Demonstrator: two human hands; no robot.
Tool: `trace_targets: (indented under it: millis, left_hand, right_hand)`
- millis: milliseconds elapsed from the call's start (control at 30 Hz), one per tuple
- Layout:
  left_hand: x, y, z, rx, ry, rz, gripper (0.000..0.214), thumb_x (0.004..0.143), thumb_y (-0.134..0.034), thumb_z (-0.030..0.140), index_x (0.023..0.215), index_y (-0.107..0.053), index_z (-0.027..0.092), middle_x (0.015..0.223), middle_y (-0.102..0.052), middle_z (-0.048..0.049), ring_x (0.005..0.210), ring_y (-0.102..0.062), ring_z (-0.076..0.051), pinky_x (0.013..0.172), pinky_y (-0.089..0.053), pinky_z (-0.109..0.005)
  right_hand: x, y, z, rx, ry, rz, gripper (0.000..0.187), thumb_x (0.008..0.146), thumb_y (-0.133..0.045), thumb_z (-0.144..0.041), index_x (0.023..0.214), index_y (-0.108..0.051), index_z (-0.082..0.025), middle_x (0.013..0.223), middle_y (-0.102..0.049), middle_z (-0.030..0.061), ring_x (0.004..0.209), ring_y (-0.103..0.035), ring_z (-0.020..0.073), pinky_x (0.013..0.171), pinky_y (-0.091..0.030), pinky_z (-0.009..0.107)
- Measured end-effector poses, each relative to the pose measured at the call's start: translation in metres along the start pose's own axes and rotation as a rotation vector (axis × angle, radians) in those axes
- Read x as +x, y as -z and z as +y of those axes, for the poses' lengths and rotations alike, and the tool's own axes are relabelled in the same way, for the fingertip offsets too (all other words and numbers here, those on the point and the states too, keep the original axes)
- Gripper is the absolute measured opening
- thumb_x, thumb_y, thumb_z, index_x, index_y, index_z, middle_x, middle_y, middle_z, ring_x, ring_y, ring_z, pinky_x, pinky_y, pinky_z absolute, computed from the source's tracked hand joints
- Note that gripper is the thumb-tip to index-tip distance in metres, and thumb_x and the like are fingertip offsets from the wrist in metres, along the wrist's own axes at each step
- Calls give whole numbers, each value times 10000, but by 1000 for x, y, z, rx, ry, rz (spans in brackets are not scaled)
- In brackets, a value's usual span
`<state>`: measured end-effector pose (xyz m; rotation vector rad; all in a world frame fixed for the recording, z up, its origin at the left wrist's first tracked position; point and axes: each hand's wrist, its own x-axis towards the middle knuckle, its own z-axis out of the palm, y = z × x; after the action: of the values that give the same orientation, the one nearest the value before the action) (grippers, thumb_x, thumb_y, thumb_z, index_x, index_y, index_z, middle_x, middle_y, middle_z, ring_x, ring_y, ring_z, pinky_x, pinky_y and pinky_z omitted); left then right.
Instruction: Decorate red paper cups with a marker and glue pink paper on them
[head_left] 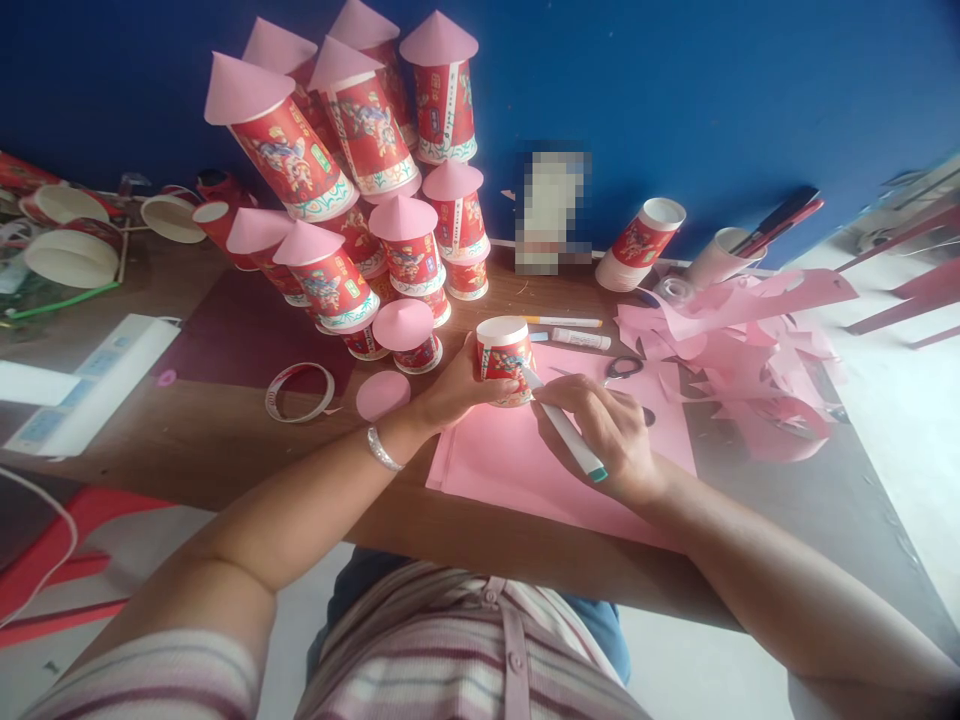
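My left hand point(448, 392) is closed around a red patterned paper cup point(503, 357) that stands upside down on a pink paper sheet point(517, 465). My right hand point(611, 432) grips a white pen with a green end point(562, 428), its tip against the cup's lower edge on the right. A silver bracelet point(382, 450) circles my left wrist. A pink paper disc point(382, 394) lies just left of my left hand.
Behind the cup stands a stack of red cups topped with pink paper cones point(360, 170). Scissors point(621, 369), a glue stick point(580, 339) and a pencil point(562, 322) lie on the wooden table. Pink paper scraps point(742, 350) pile at the right. A tape ring point(300, 391) and power strip point(90, 385) lie left.
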<state>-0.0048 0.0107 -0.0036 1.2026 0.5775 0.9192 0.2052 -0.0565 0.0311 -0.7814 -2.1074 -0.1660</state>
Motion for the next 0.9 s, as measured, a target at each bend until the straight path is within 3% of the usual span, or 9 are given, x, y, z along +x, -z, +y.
trace_targets:
  millis: [300, 600, 900]
  left_hand:
    - [0, -3, 3, 5, -4, 5, 534, 716, -937, 422, 1116, -673, 186, 988, -719, -59, 888, -681, -204, 808, -575, -357]
    - [0, 0, -2, 19, 0, 19, 579, 720, -955, 435, 1151, -666, 178, 1029, -731, -67, 962, -713, -236, 920, -578, -425]
    - [0, 1, -3, 16, -7, 17, 562, 725, -961, 418, 1120, -650, 169, 1014, -710, -61, 942, -702, -217, 865, -571, -373]
  right_hand:
    - [4, 2, -3, -5, 29, 8, 260, 992, -643, -29, 1197, -621, -189, 889, -749, 25, 709, -726, 154, 569, -564, 259]
    - [2, 2, 3, 11, -1, 34, 268, 997, -620, -14, 1207, -629, -179, 949, -770, 41, 792, -754, 159, 664, -622, 267]
    - [5, 2, 1, 22, -1, 25, 266, 996, -638, -17, 1213, -631, -171, 968, -772, 38, 799, -749, 156, 656, -616, 262]
